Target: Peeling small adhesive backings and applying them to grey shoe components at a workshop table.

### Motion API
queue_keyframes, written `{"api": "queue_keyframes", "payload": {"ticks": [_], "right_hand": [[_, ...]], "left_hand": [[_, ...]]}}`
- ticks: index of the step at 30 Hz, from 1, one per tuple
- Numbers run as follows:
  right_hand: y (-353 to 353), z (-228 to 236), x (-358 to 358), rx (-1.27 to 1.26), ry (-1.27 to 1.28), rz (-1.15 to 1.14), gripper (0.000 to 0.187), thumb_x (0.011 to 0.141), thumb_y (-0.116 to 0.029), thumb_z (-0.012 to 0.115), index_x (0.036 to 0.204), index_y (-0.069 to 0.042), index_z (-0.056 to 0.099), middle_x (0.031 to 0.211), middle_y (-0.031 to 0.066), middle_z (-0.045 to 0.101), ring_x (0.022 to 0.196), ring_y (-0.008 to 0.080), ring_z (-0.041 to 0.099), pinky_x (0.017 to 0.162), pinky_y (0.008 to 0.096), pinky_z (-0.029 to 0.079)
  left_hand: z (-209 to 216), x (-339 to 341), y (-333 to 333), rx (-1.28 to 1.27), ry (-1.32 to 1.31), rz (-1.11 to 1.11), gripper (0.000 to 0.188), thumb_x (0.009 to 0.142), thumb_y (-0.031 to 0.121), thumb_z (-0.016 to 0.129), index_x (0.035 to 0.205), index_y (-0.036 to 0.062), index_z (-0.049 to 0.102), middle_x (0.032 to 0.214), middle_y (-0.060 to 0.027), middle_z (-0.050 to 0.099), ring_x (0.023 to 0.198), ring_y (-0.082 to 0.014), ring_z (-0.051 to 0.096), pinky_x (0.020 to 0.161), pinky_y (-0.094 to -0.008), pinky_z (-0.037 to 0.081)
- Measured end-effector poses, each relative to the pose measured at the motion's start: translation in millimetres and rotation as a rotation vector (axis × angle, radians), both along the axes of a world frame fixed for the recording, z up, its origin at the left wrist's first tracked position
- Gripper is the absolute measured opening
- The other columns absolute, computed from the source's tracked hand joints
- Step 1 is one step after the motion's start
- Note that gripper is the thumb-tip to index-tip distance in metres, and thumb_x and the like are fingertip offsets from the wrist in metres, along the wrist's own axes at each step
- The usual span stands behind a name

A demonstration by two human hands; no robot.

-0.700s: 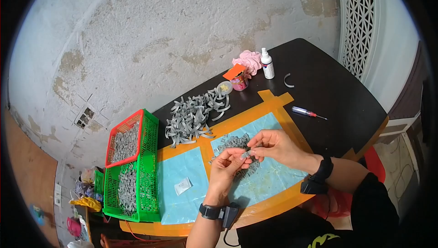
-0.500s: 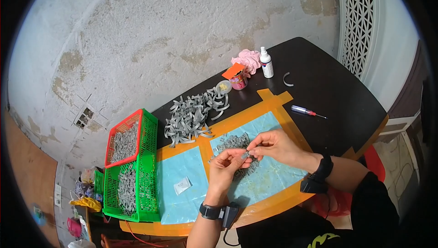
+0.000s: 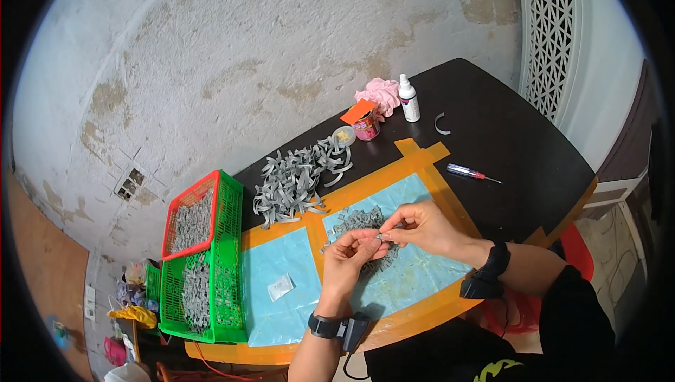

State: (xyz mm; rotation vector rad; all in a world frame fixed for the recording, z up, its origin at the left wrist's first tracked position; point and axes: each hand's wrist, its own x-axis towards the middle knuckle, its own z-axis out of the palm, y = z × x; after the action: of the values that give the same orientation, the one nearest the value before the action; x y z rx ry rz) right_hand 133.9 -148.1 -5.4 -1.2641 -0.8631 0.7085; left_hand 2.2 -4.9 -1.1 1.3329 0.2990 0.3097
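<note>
My left hand (image 3: pixel 354 250) and my right hand (image 3: pixel 420 227) meet over the blue sheet, fingertips almost touching. Both are closed in a pinch on one small grey piece (image 3: pixel 382 237), mostly covered by the fingers. Just behind and beneath them lies a heap of small grey pieces (image 3: pixel 357 219), each short and slim. Further back on the dark table, a tangle of curved grey strips (image 3: pixel 295 179) is piled up.
Orange tape (image 3: pixel 380 171) borders the blue sheets (image 3: pixel 278 255). At left, a red basket (image 3: pixel 166 241) rests on a green basket (image 3: pixel 228 269), both holding grey pieces. Behind stand a tin (image 3: pixel 367 127), white spray bottle (image 3: pixel 409 101) and pink cloth (image 3: pixel 380 94). A screwdriver (image 3: pixel 470 172) lies right.
Both hands stay in nearly the same place, with only slight finger movement around the small grey piece. Nothing else visibly moves.
</note>
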Motion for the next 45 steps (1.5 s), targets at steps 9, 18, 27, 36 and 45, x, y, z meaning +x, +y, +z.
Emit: {"api": "queue_keyframes", "payload": {"ticks": [9,18,27,36,45], "right_hand": [[-7,16,13,0.035,-0.029,0.217,0.02,0.086,-0.001,0.062,0.106,0.001,0.064,0.088,0.0061,0.067,0.081,0.009,0.062,0.073,0.0237,0.051],[-12,23,20,-0.079,0.063,0.505,0.012,0.089,-0.001,0.058,0.098,0.003,0.066,0.087,0.0053,0.063,0.076,0.0128,0.061,0.073,0.0241,0.051],[-13,21,23,-0.173,0.132,0.436,0.016,0.088,-0.009,0.063,0.098,0.003,0.063,0.086,0.0077,0.066,0.075,0.0119,0.063,0.07,0.0248,0.052],[-11,17,23,-0.204,0.116,0.365,0.013,0.086,-0.007,0.066,0.091,0.004,0.062,0.081,0.0084,0.066,0.073,0.0136,0.065,0.066,0.0245,0.053],[-12,16,23,-0.24,0.096,0.429,0.013,0.085,-0.01,0.067,0.089,0.002,0.064,0.077,0.006,0.065,0.07,0.0109,0.062,0.064,0.0232,0.051]], "left_hand": [[6,-5,9,-0.188,0.034,-0.066,0.012,0.089,0.002,0.06,0.1,0.001,0.062,0.088,-0.0102,0.068,0.078,-0.0158,0.066,0.071,-0.0257,0.055],[9,-9,10,-0.12,0.108,-0.214,0.012,0.089,0.005,0.062,0.1,0.0029,0.062,0.088,-0.0065,0.068,0.082,-0.014,0.066,0.074,-0.0244,0.052],[8,-7,5,-0.083,0.11,-0.205,0.009,0.087,0.001,0.064,0.095,0.0025,0.06,0.086,-0.0081,0.067,0.079,-0.0152,0.066,0.068,-0.0256,0.055],[5,-5,0,-0.028,0.088,-0.17,0.009,0.086,0.0,0.064,0.095,0.0026,0.061,0.087,-0.0081,0.067,0.078,-0.0164,0.067,0.067,-0.0257,0.055],[7,-6,0,0.053,0.117,-0.22,0.011,0.087,0.002,0.064,0.098,0.0009,0.063,0.087,-0.0061,0.067,0.079,-0.0131,0.065,0.07,-0.0246,0.053]]}}
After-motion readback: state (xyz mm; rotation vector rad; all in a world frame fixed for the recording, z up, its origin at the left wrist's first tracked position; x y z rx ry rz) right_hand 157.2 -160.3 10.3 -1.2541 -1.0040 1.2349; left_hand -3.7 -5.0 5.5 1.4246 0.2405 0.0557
